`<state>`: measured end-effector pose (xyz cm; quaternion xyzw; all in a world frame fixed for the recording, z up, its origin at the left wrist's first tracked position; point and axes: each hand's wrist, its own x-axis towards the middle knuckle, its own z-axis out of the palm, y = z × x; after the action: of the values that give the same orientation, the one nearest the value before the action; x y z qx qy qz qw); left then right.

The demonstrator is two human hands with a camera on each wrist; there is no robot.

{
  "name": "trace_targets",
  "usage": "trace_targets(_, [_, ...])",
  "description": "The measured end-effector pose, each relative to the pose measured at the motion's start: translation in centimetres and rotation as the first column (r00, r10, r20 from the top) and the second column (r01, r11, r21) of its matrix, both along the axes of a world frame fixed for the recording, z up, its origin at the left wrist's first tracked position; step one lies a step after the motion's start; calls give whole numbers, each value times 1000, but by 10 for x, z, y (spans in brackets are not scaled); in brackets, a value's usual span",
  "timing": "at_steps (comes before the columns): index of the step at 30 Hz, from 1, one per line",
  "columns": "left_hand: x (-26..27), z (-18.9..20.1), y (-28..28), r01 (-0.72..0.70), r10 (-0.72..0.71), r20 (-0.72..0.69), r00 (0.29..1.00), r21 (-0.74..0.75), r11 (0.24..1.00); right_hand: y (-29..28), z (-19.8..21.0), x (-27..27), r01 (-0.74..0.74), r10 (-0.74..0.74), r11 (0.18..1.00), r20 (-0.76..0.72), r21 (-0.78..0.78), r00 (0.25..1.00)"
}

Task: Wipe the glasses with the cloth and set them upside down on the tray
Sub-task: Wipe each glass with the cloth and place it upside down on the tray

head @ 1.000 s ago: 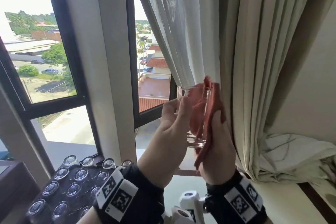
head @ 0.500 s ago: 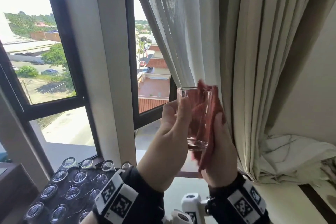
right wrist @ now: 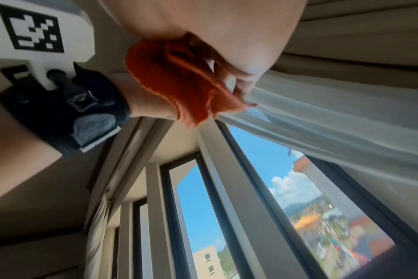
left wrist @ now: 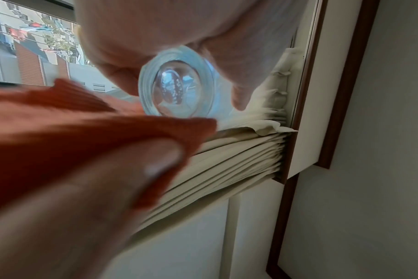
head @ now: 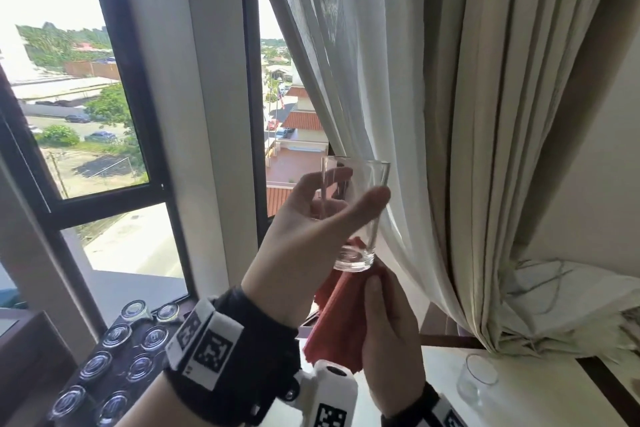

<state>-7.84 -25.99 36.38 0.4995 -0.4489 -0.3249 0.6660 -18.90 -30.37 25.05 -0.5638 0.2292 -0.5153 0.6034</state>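
My left hand (head: 349, 210) grips a clear tumbler (head: 360, 218) upright in front of the sheer curtain, thumb across its near side and fingers behind. In the left wrist view its thick base (left wrist: 177, 83) faces the camera. My right hand (head: 388, 322) pinches a red cloth (head: 341, 319) just below the tumbler's base, thumb on top of the fabric. The bunched cloth (right wrist: 179, 79) hangs from my right fingers in the right wrist view. The dark tray (head: 117, 354) sits at the lower left with several glasses upside down on it.
Another clear glass (head: 478, 381) stands upright on the white tabletop (head: 536, 402) at the lower right. Heavy beige curtains (head: 502, 149) hang right of my hands, with window frames (head: 142, 114) behind and to the left.
The cloth was up around the tumbler's rim and side. My right hand has dropped with it to below the base, and the tumbler is bare in my left hand.
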Motion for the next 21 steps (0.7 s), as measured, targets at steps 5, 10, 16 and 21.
trace_targets(5, [5, -19, 5, -95, 100, 175, 979, -34, 995, -9, 23, 3, -253, 120, 902, 359, 350, 926])
trace_targets(10, [10, -32, 17, -173, 168, 394, 904, -22, 985, -15, 41, -3, -289, 115, 896, 455, 336, 883])
trace_targets(16, [25, -38, 30, -175, 164, 434, 886, -15, 985, -5, 62, -16, 159, -143, 986, 218, -55, 965])
trace_targets(21, [20, -44, 35, -96, 136, 441, 887, -112, 989, -3, 83, -26, 55, 20, 809, 121, -586, 992])
